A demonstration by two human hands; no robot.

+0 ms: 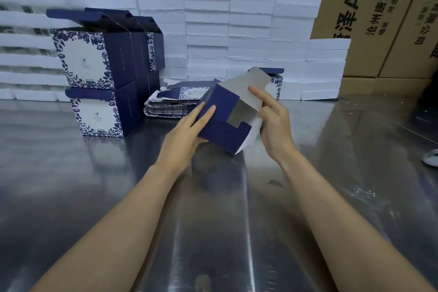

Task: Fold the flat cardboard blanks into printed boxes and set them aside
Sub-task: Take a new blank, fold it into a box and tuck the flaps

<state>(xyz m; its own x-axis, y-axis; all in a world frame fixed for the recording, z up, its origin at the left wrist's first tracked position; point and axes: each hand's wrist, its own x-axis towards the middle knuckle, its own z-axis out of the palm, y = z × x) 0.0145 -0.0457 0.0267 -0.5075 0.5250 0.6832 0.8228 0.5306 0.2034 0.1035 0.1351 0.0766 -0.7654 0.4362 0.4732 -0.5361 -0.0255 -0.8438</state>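
Both grips, left hand (187, 136) and right hand (276, 123), clasp half-folded box (225, 130).

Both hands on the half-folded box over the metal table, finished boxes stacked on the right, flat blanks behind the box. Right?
Not quite. The head view shows the finished boxes stacked on the left, not the right. The rest holds: left hand and right hand both hold the half-folded box over the metal table, flat blanks behind it.
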